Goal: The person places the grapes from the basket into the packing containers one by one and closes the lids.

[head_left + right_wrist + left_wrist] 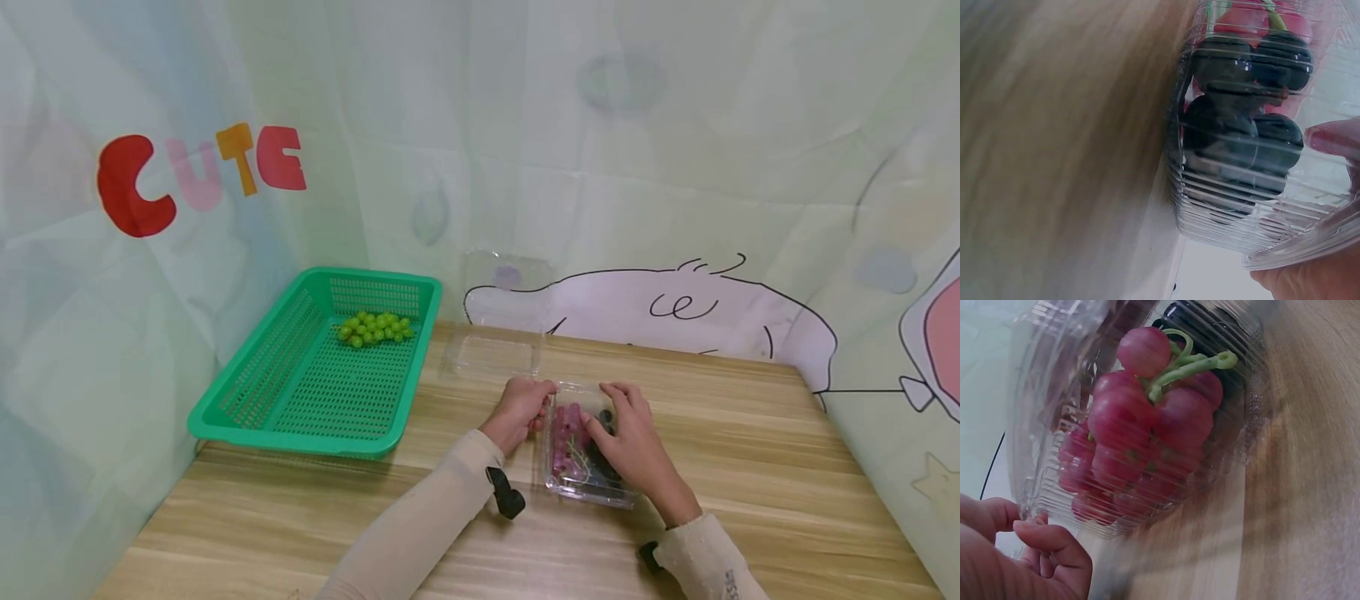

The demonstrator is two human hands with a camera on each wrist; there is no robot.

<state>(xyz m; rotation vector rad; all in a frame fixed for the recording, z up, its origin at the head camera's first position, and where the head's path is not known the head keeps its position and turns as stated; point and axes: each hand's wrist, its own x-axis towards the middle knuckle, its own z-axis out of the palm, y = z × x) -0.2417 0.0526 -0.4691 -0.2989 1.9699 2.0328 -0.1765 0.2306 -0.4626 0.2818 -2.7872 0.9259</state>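
A clear plastic clamshell box (596, 497) sits on the table with a bunch of red grapes (1122, 425) and a bunch of dark grapes (1229, 128) side by side inside. My left hand (520, 408) pinches the rim at the box's far left corner, thumb against fingers. Over the right side of the box, my right hand (633, 437) rests on the lid, its thumb on top and its fingertips along the far edge. That hand partly covers the dark grapes in the head view.
A green plastic basket (300, 442) stands at the left, with a bunch of green grapes (375, 327) at its far end. Behind my left hand is another clear clamshell box (495, 354), its lid raised. A printed curtain (480, 167) borders the wooden table (750, 450).
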